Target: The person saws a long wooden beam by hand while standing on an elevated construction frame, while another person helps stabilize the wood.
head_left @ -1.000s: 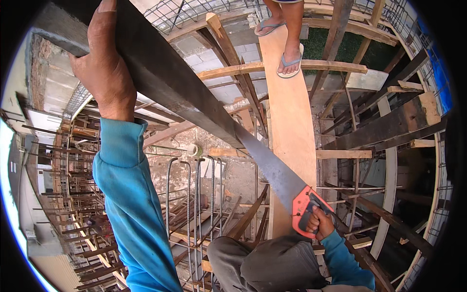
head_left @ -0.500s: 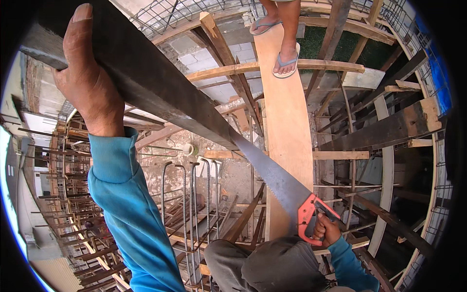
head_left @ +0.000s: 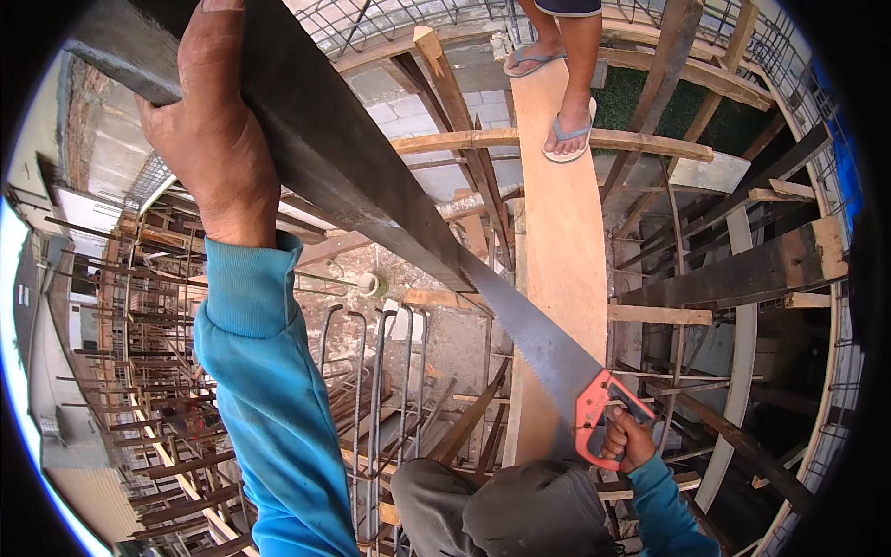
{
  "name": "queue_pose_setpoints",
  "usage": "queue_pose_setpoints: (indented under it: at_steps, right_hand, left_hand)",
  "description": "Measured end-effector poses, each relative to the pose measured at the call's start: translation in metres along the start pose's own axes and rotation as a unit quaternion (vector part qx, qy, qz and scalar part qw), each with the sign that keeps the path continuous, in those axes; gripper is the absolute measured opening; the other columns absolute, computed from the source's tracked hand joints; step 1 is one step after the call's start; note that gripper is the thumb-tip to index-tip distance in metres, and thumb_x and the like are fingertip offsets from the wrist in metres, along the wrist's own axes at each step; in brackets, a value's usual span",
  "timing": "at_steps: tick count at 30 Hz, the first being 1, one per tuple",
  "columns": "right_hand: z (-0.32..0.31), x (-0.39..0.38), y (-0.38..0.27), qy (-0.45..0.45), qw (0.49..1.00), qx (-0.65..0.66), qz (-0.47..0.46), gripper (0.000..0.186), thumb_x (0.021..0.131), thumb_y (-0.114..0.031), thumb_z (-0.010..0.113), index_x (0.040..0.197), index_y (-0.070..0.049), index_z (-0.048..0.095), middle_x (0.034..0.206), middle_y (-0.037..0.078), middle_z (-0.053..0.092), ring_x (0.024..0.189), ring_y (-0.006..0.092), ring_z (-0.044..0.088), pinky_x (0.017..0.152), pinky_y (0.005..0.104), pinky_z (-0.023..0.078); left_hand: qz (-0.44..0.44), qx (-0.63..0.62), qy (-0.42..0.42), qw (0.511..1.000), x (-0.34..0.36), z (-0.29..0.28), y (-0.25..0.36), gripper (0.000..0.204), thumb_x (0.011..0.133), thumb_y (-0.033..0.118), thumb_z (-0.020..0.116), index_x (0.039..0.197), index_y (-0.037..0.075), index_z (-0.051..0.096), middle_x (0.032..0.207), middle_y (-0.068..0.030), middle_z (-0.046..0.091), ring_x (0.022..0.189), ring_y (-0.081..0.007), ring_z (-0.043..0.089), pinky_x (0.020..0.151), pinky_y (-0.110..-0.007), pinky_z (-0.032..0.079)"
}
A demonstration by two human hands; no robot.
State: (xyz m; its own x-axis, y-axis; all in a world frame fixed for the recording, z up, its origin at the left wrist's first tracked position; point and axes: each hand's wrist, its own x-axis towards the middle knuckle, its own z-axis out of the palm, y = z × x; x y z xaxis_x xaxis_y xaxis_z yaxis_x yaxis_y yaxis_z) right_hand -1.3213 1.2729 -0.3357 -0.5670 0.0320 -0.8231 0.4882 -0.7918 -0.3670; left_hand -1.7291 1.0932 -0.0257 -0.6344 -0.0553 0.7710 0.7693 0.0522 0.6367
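Note:
My left hand (head_left: 223,158) is wrapped round the upper part of a long dark wooden beam (head_left: 343,167), its thumb lying along the near face. The beam slants from the upper left down toward the middle. At its lower end the blade of a handsaw (head_left: 538,330) meets the wood, the toothed edge facing down and left; the blade's tip is hidden by the beam. My right hand (head_left: 630,441) is closed round the saw's red-orange handle, at the lower right beside my bent knee (head_left: 534,506).
A pale plank (head_left: 561,241) runs away from me under the saw, and another person's feet in flip-flops (head_left: 568,130) stand on its far end. Bent steel bars (head_left: 379,371) rise left of centre. Timber crosspieces (head_left: 661,316) and gaps down to a lower level surround the plank.
The view has shifted slightly, so the beam, plank and both hands sit farther right in the picture. Both grips are unchanged, and the saw blade still meets the beam's lower end.

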Motion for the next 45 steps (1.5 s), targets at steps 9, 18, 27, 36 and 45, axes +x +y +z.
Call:
queue_pose_setpoints:
  at_steps: [9,18,27,36,45]
  right_hand:
    - [0.152,0.175,-0.05,-0.129,0.989,0.033,-0.07,0.032,0.091,-0.03,0.06,0.07,-0.017,0.04,0.053,-0.005,0.029,0.043,0.01,0.033,0.042,0.03,0.034]
    - [0.065,0.079,-0.031,-0.019,0.999,-0.017,-0.03,0.035,0.093,-0.031,0.057,0.068,-0.017,0.037,0.049,-0.005,0.026,0.039,0.0096,0.029,0.039,0.0288,0.03]
    - [0.047,0.071,-0.022,-0.087,0.994,-0.012,-0.068,0.019,0.092,-0.029,0.057,0.083,-0.016,0.046,0.051,-0.004,0.029,0.04,0.0106,0.033,0.038,0.0303,0.033]
    - [0.149,0.185,-0.059,-0.129,0.989,-0.016,-0.073,0.04,0.091,-0.033,0.06,0.064,-0.019,0.034,0.051,-0.005,0.027,0.042,0.0096,0.03,0.043,0.0287,0.032]
    - [-0.064,0.006,-0.009,-0.072,0.996,-0.049,-0.004,0.034,0.096,-0.033,0.047,0.067,-0.017,0.04,0.047,-0.003,0.024,0.034,0.0118,0.028,0.034,0.0301,0.032]
  left_hand:
    - [0.123,0.031,-0.061,0.99,0.004,-0.004,0.004,0.038,0.085,0.028,0.069,0.107,-0.003,0.067,0.102,-0.0076,0.064,0.091,-0.0128,0.06,0.087,-0.029,0.046]
    - [0.051,-0.054,-0.037,0.996,-0.005,0.015,0.011,0.046,0.084,0.024,0.072,0.117,-0.004,0.057,0.108,-0.0072,0.06,0.095,-0.0147,0.057,0.085,-0.027,0.045]
    - [0.085,0.016,-0.044,0.995,-0.001,0.008,0.019,0.041,0.08,0.028,0.075,0.105,-0.004,0.065,0.1,-0.0072,0.063,0.089,-0.0136,0.06,0.084,-0.027,0.046]
    - [0.127,-0.026,-0.058,0.99,0.009,0.007,0.012,0.041,0.078,0.015,0.077,0.11,-0.003,0.057,0.096,-0.0071,0.065,0.081,-0.0133,0.06,0.073,-0.027,0.049]
    - [0.075,-0.059,-0.06,0.994,0.004,0.005,0.006,0.049,0.076,0.02,0.079,0.112,-0.003,0.054,0.098,-0.0091,0.063,0.086,-0.0164,0.06,0.077,-0.028,0.049]
